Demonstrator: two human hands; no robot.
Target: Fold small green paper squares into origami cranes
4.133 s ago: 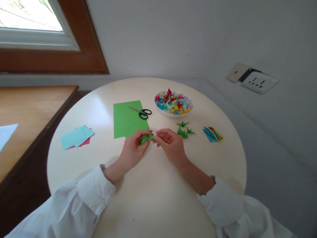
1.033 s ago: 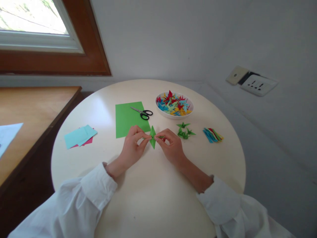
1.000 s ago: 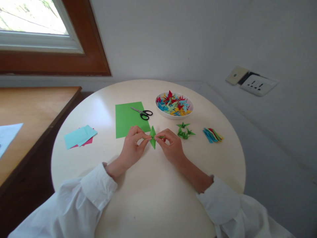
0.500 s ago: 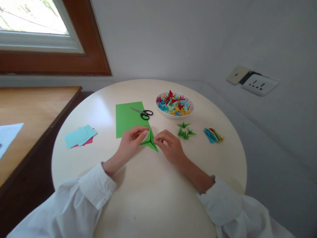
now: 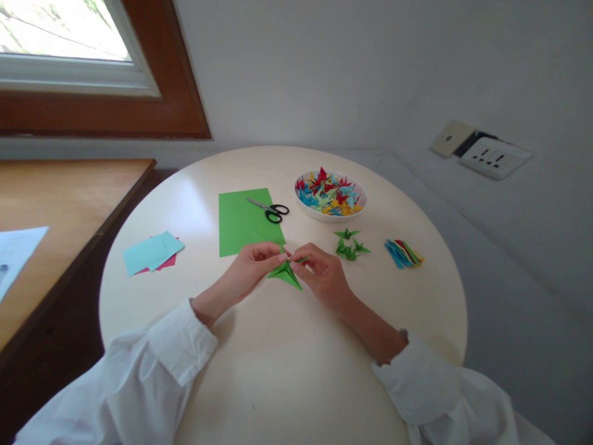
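Observation:
A partly folded green origami paper (image 5: 286, 276) is held up between my two hands above the white table. My left hand (image 5: 257, 264) pinches it from the left, thumb and fingers closed near its top. From the right, my right hand (image 5: 324, 275) pinches a thin point of the same paper. Fingertips of both hands almost meet and hide part of the folds. Just beyond my left hand lies a flat green sheet (image 5: 245, 222), with black-handled scissors (image 5: 274, 213) resting across its right edge.
A white bowl (image 5: 319, 215) filled with colourful paper cranes stands at the back. Several small green cranes (image 5: 347, 249) sit right of my hands, beside coloured paper strips (image 5: 404, 253). Light blue and pink papers (image 5: 151, 253) lie at left on the round table (image 5: 278, 371).
My left hand has moved right and its fingertips have closed in toward my right hand. The green paper has turned and tilted a little between them. The view has shifted slightly.

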